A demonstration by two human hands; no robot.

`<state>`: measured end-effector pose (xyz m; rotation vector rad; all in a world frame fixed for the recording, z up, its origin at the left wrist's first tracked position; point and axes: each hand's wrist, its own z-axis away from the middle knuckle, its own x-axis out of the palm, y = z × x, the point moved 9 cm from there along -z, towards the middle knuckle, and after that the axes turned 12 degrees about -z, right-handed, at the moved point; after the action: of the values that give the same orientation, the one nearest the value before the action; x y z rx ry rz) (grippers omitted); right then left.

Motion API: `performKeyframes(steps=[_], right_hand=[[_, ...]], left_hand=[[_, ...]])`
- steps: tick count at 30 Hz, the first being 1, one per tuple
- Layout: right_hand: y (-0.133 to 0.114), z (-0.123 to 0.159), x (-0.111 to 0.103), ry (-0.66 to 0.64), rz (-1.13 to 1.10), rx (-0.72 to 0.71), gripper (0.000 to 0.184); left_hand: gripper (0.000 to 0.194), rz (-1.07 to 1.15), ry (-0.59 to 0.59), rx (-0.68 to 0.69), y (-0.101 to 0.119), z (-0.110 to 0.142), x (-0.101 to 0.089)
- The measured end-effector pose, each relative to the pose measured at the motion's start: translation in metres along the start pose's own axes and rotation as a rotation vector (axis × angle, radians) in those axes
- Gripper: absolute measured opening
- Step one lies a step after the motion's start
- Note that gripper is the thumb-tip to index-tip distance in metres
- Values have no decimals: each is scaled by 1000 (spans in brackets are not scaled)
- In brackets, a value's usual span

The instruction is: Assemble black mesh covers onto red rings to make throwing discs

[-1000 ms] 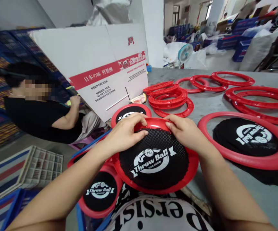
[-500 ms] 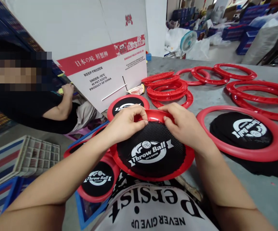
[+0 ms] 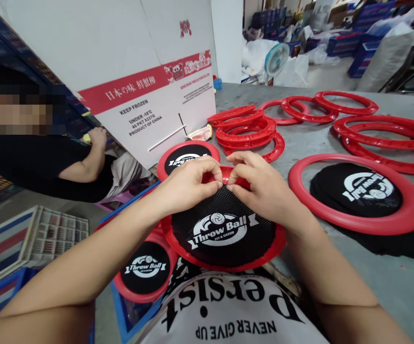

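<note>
A red ring-shaped disc with black mesh (image 3: 224,253) printed "Throw Ball" leans in front of my body at the table edge. At its far edge, my left hand (image 3: 194,184) is closed, thumb and fingers pinching the rim and the mesh border. My right hand (image 3: 262,188) is closed in a pinch right beside it, its thumb and fingertips at the mesh border. The two pinches nearly touch. Whatever small bit of mesh lies between the fingertips is hidden.
Several red rings (image 3: 246,134) lie on the grey table (image 3: 382,282). Right of me, a pink-red ring (image 3: 296,191) rests over black printed mesh (image 3: 357,191). Finished-looking discs (image 3: 144,272) sit over a blue crate at left. A white carton (image 3: 178,100) stands between me and a seated person (image 3: 45,162).
My right hand has moved left along the rim, bringing its fingertips close to those of my left hand. The disc has stayed nearly in place; the view has shifted slightly.
</note>
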<state>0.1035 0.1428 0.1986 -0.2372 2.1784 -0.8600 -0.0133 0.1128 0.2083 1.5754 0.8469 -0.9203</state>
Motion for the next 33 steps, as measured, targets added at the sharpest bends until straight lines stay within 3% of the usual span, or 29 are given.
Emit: performKeyframes(steps=[12,33], right_hand=[[2,-1,-5,43,-163,-34,7],[10,-1,4,46,-147,114,11]], left_hand=[[12,-23,-13,3,2,0,-4],[5,-122,77,-57,-1,1,-1]])
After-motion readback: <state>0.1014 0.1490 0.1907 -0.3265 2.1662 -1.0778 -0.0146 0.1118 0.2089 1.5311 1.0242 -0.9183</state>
